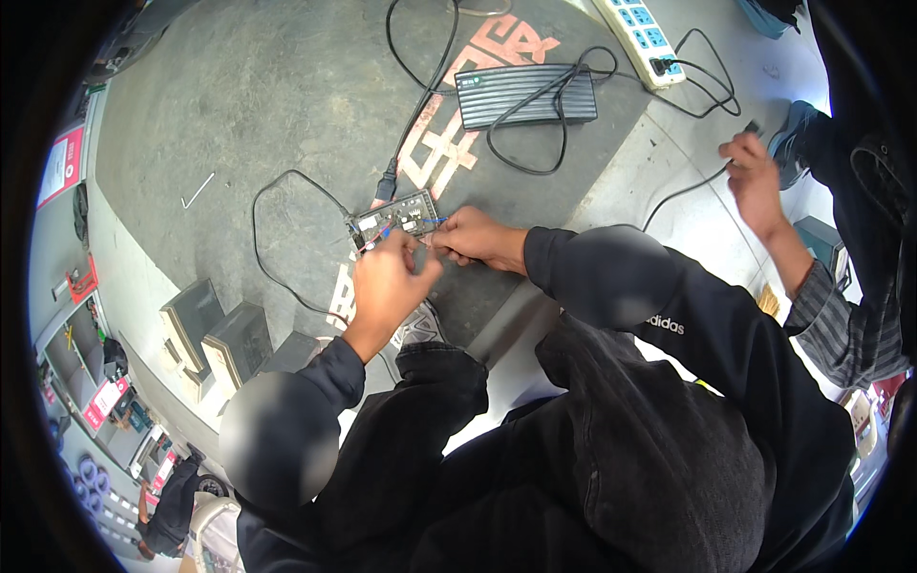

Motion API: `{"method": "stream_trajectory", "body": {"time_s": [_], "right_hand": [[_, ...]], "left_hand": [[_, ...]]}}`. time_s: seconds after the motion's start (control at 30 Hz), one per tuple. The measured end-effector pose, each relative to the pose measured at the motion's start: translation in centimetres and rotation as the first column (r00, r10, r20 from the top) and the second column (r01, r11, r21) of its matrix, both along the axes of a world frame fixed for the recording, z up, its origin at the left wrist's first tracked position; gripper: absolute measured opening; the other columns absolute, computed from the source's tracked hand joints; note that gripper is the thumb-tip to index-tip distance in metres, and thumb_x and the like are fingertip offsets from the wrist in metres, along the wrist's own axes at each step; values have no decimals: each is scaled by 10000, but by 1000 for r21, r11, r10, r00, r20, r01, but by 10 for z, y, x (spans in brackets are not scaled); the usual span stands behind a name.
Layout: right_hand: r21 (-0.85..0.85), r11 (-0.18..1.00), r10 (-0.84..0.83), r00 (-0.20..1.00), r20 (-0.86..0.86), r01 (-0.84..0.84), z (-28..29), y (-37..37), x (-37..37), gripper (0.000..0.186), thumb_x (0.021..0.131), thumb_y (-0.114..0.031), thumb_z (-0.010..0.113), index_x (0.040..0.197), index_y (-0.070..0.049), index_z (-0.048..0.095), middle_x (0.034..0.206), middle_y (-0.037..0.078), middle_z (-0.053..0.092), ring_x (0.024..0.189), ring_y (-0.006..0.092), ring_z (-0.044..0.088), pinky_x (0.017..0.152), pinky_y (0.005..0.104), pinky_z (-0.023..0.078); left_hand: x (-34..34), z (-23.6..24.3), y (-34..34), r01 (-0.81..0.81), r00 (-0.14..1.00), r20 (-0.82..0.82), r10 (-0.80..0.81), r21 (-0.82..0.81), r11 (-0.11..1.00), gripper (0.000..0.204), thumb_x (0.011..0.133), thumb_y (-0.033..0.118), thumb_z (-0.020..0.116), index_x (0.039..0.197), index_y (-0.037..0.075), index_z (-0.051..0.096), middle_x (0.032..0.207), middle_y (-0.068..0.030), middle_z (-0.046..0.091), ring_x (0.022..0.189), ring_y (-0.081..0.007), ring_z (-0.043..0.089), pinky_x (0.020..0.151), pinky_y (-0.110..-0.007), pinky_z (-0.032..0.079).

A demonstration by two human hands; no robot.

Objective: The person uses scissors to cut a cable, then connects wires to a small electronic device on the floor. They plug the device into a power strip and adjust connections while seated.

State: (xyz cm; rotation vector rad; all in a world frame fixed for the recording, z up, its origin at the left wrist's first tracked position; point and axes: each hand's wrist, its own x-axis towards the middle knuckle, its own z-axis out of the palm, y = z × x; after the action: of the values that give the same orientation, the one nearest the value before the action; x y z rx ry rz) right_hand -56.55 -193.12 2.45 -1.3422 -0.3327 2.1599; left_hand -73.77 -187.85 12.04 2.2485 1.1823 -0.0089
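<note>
A circuit board in an open casing (396,218) lies on the dark mat with small blue and red wires attached. My left hand (387,286) is closed at its lower left edge, fingertips among the wires; what it pinches is hidden. My right hand (468,234) is closed at the lower right edge of the board, its fingertips close to my left hand's at the wires; what they grip is too small to make out. A thick black cable plug (386,186) lies just above the board, and a thin black cable (253,229) loops out from its left side.
A black ribbed power unit (525,95), a white power strip (635,33) and an L-shaped key (198,191) lie ahead. Dark blocks (234,339) stand at left. A co-worker's hand (755,186) holds a cable end at right. Another person (172,506) is at lower left.
</note>
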Motion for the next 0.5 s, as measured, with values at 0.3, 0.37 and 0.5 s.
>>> {"method": "stream_trajectory", "body": {"time_s": [0.3, 0.37, 0.5], "right_hand": [[93, 995, -35, 999, 21, 32, 3, -7, -4, 308, 1044, -271, 737, 876, -14, 725, 732, 1, 616, 608, 81, 536, 532, 258, 413], [105, 994, -29, 998, 59, 23, 3, -7, -4, 303, 1044, -259, 733, 877, -7, 727, 727, 1, 620, 608, 77, 534, 533, 259, 412], [156, 986, -74, 995, 70, 62, 4, -9, -9, 283, 1043, -231, 725, 883, 2, 729, 726, 2, 623, 607, 73, 532, 536, 264, 411]], "left_hand": [[0, -15, -1, -570, 569, -389, 724, -822, 6, 331, 1055, 335, 569, 1032, 20, 667, 754, -45, 617, 492, -98, 496, 396, -234, 296], [0, -17, -2, -531, 567, -378, 732, -847, -27, 315, 1063, 322, 571, 1021, 23, 663, 761, -40, 618, 511, -94, 497, 402, -231, 296], [1, -20, -3, -515, 540, -360, 761, -856, -40, 248, 1056, 266, 598, 1001, 33, 663, 759, -26, 609, 522, -89, 479, 406, -224, 288]]}}
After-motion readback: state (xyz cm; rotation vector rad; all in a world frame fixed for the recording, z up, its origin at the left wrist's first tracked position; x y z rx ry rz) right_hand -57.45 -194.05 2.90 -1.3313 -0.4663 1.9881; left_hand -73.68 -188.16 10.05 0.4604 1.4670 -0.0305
